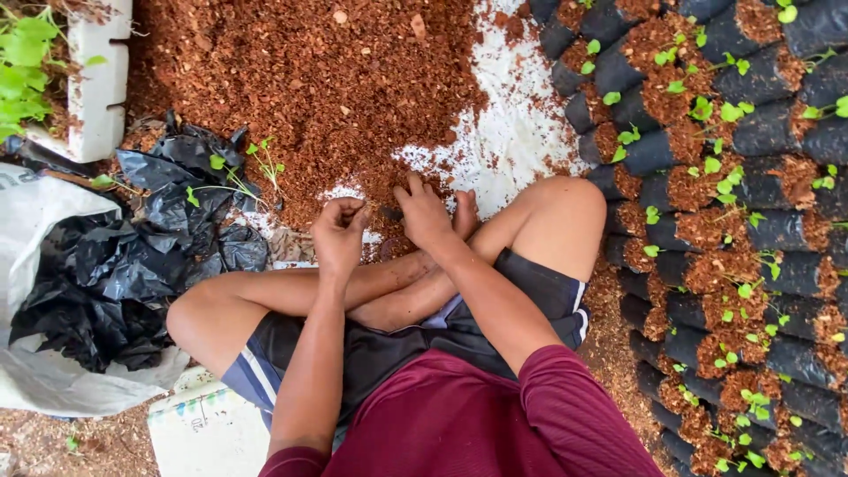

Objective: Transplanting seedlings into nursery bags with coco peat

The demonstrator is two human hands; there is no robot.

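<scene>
I sit cross-legged before a pile of reddish-brown growing medium point(309, 79) spread on a white sheet point(512, 132). My left hand point(338, 231) is curled at the pile's near edge, its fingers closed on what looks like a small black bag point(389, 213) that shows only as a dark sliver between my hands. My right hand point(424, 212) lies just right of it, fingers spread and resting on the loose medium. Both forearms reach forward over my crossed legs.
Rows of filled black nursery bags with green seedlings point(707, 177) line the right side. A heap of empty black bags point(106, 274) with loose seedlings point(234, 177) lies on a white sack point(35, 221) at left. A white foam tray point(102, 79) stands at top left.
</scene>
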